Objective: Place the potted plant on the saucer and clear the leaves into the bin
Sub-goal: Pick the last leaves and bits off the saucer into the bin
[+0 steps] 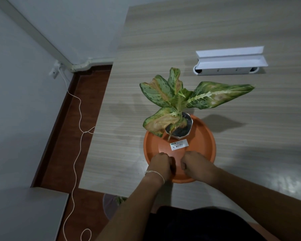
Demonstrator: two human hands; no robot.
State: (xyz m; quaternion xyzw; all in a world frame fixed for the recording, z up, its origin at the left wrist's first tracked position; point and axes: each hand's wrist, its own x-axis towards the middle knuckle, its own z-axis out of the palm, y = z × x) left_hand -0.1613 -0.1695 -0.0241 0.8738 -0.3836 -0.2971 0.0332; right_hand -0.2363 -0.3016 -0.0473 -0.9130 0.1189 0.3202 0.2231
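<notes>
A potted plant with speckled green and yellowing leaves (177,98) stands in a small white pot (189,129) on the far part of a round orange saucer (203,145). A white label (179,144) lies on the saucer in front of the pot. My left hand (161,165) and my right hand (196,164) are both curled at the saucer's near rim, close together; their fingertips are hidden, so any small thing in them is hidden too. A bin (111,206) with some green leaf pieces sits on the floor under the table's near edge.
The wooden table (181,40) ends at the left over a brown floor (87,94). A white open box (229,63) lies at the far right of the table. A white cord (76,153) trails along the floor. A grey surface (24,214) is at the lower left.
</notes>
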